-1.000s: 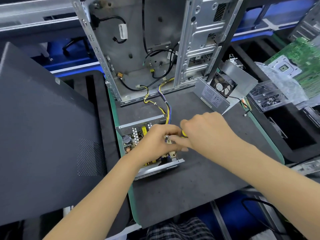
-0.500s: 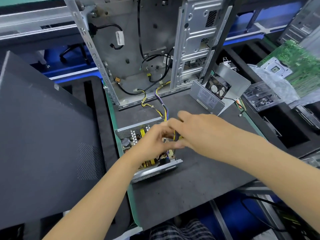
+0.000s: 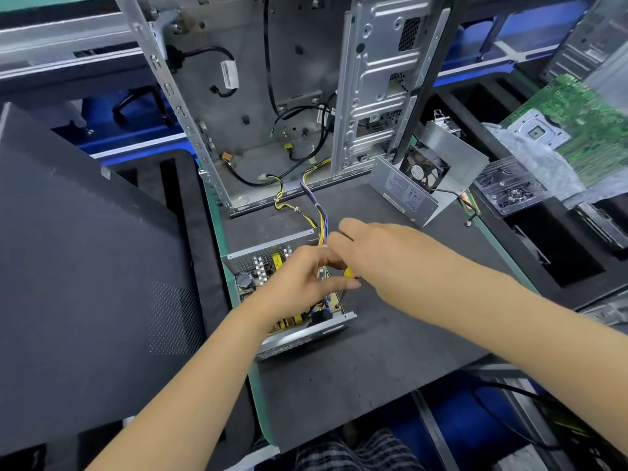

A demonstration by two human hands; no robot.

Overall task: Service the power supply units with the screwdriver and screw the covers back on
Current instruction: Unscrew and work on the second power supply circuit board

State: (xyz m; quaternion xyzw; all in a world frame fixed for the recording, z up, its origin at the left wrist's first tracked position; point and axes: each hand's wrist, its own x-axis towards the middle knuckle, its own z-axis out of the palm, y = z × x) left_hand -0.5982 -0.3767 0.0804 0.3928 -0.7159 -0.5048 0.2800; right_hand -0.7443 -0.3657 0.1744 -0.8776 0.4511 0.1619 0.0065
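Observation:
An open power supply unit [image 3: 258,266] lies on the dark mat, its circuit board and yellow parts exposed. My left hand [image 3: 302,280] rests over the board, fingers curled, thumb pointing right; whether it grips anything I cannot tell. My right hand [image 3: 370,256] is closed around a yellow-handled screwdriver [image 3: 348,272], whose shaft points down into the unit's near right corner. A bundle of yellow and purple wires [image 3: 319,212] runs from the unit up into the case. The removed cover with its fan [image 3: 424,178] stands at the mat's far right.
An open metal computer case [image 3: 272,96] stands behind the mat [image 3: 390,351]. A large black side panel [image 3: 85,266] leans at the left. To the right lie a clear tray of screws [image 3: 509,193], a green motherboard [image 3: 584,130] and black foam trays.
My right hand drew back slightly from the left, and the screwdriver's yellow handle and shaft show below it again, pointing into the unit. The left hand stayed on the board.

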